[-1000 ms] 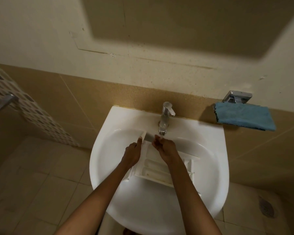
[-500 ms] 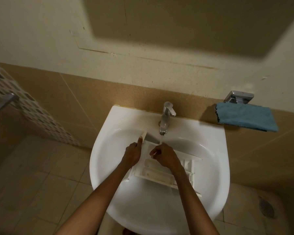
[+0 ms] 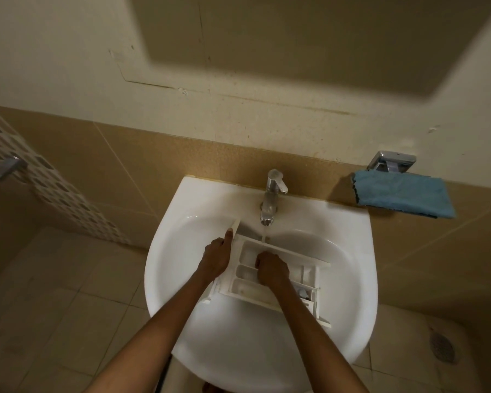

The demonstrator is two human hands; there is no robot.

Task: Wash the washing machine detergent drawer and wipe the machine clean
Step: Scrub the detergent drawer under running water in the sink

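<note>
The plastic detergent drawer (image 3: 245, 289) and round ceramic sink (image 3: 170, 259) were white; the folded cloth (image 3: 403, 197) right of the sink was blue.

Basin: a white ceramic washbasin (image 3: 238, 350) is standing against the wall.
Tap: a chrome single-lever tap (image 3: 271, 194) is sitting on the basin's back rim and running a thin stream of water (image 3: 264, 236).
Bracket: a chrome wall bracket (image 3: 391, 161) is jutting out to the right of the tap.
Wall: tan speckled wall tiles (image 3: 125, 171) are covering the lower part.
Floor: pale beige floor tiles (image 3: 54, 293) are lying below, with a round grey floor drain (image 3: 442, 347) sitting at the right.
</note>
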